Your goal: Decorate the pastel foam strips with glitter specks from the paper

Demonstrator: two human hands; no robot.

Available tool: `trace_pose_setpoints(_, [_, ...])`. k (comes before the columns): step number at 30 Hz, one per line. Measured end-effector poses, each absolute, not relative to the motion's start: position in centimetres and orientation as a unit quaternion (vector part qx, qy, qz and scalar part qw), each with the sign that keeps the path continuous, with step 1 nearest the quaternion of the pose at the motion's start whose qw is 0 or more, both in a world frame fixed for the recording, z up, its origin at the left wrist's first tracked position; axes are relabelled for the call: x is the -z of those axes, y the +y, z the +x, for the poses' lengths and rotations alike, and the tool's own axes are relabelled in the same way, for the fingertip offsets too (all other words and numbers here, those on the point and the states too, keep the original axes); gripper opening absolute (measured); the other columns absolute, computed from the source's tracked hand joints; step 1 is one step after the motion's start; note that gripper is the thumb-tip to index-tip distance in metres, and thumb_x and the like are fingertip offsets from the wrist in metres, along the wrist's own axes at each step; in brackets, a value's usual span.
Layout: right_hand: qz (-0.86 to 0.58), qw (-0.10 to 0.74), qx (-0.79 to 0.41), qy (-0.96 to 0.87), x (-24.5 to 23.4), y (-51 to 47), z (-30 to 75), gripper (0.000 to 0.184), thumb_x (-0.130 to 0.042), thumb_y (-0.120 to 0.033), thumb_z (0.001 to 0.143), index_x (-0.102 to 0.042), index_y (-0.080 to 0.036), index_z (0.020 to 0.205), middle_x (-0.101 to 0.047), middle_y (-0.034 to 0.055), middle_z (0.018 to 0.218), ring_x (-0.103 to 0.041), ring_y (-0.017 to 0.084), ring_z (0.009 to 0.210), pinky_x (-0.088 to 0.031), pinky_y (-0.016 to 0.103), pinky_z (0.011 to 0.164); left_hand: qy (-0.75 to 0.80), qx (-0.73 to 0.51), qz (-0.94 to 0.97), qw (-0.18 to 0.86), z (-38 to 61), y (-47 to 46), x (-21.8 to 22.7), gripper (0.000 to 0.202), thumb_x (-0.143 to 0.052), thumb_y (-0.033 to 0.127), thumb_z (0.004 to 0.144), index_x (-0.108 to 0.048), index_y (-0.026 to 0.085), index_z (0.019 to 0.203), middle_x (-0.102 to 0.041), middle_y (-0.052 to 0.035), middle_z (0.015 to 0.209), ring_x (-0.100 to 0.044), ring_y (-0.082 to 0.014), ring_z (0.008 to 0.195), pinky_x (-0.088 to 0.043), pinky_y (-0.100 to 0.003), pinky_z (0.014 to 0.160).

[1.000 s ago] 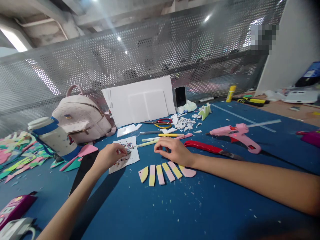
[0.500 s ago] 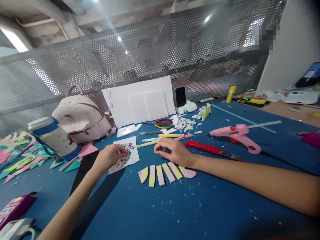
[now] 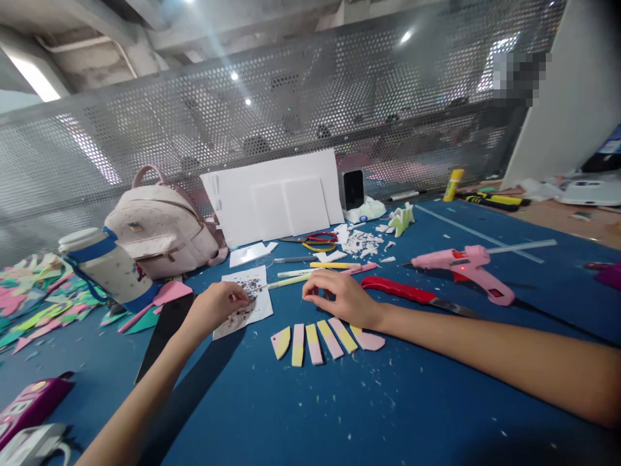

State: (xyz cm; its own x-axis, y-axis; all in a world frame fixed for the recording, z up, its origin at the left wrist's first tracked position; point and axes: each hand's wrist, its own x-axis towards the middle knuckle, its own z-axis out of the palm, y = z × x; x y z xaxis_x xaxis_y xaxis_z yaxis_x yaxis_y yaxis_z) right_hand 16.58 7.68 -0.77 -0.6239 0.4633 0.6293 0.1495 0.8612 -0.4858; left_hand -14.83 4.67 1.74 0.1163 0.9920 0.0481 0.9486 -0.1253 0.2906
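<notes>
My left hand (image 3: 216, 306) rests on a white paper sheet (image 3: 257, 308) strewn with tiny colourful bits, its fingers pinched together on something too small to make out. My right hand (image 3: 339, 296) lies palm down on the blue table, fingers curled loosely and apart, holding nothing. Just in front of it lies a fan of several pink and yellow foam strips (image 3: 321, 339). Beyond the fingertips lie a pale yellow stick (image 3: 286, 281) and a red-handled knife (image 3: 412, 295).
A pink glue gun (image 3: 466, 265) lies at the right. Behind are white boards (image 3: 276, 197), scissors (image 3: 315, 239), white scraps (image 3: 361, 241), a pink backpack (image 3: 162, 226) and a bottle (image 3: 104, 265). Coloured foam cut-outs (image 3: 33, 298) pile at the left. A black sheet (image 3: 162, 330) lies under my left arm.
Both hands stay where they were; only the view has shifted slightly.
</notes>
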Motion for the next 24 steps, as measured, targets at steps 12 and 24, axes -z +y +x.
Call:
trace_pose_setpoints(12, [-0.169,0.399,-0.203,-0.878,0.71,7.68,16.56,0.010,-0.056,-0.024,0.097,-0.063,-0.020,0.092,-0.065,0.0037,0.090,-0.058,0.016,0.081,-0.047,0.029,0.073,0.666,-0.106,0.733,0.093,-14.38,4.71,-1.31,0.022,-0.062,0.042,0.079,-0.072,0.024,0.076,-0.070,-0.0041,0.074,-0.061,-0.0207,0.066,-0.040,-0.028,0.061])
trace_pose_setpoints(24, [-0.170,0.398,-0.217,-0.875,0.61,7.65,16.59,0.007,-0.057,-0.021,0.096,-0.063,-0.019,0.092,-0.064,0.0027,0.090,-0.058,0.015,0.080,-0.046,0.028,0.072,0.650,-0.162,0.741,0.040,-13.92,4.71,-1.53,0.011,-0.058,0.029,0.077,-0.060,0.020,0.071,-0.068,-0.0025,0.071,-0.060,-0.0174,0.065,-0.039,-0.026,0.061])
